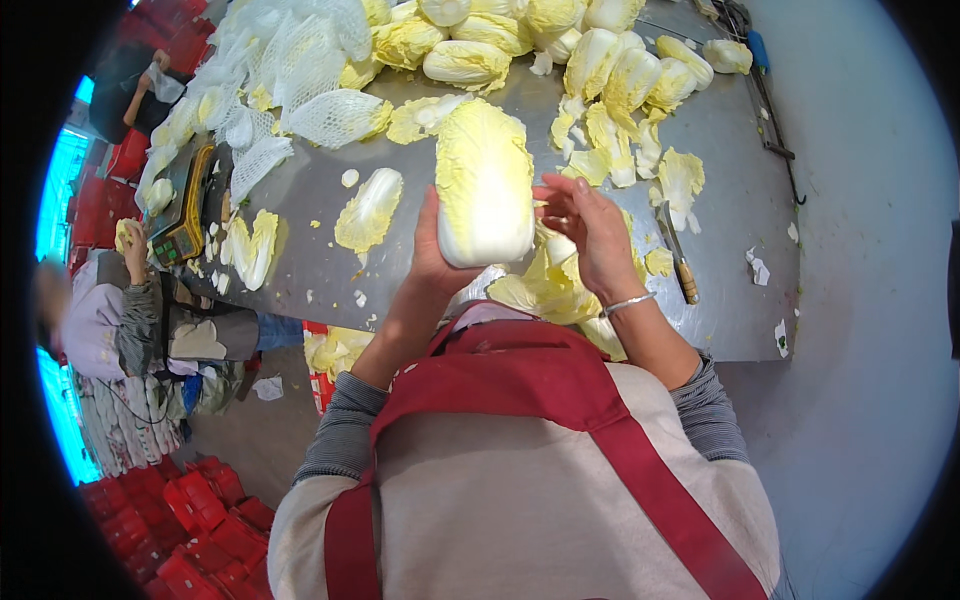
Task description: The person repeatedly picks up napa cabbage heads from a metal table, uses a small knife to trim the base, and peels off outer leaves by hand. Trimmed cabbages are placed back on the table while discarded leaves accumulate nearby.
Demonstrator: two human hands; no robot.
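Note:
My left hand (435,259) holds a trimmed napa cabbage (486,187) from its left side and below, its white base towards me and its yellow leafy end away. Just off the right side of the cabbage is my right hand (589,229), fingers apart and slightly curled, with nothing in it; a metal bangle is on that wrist. Loose outer leaves (547,281) lie under and beside my hands on the metal table (315,202). A knife with a wooden handle (685,280) rests to the right, its blade partly against a torn leaf (681,180).
Whole napa cabbages (469,64) are piled at the far side. White foam net sleeves (300,60) heap at the far left, near a weighing scale (184,210). A co-worker (105,315) stands at left, another person (124,94) beyond. Red crates (202,517) stand lower left.

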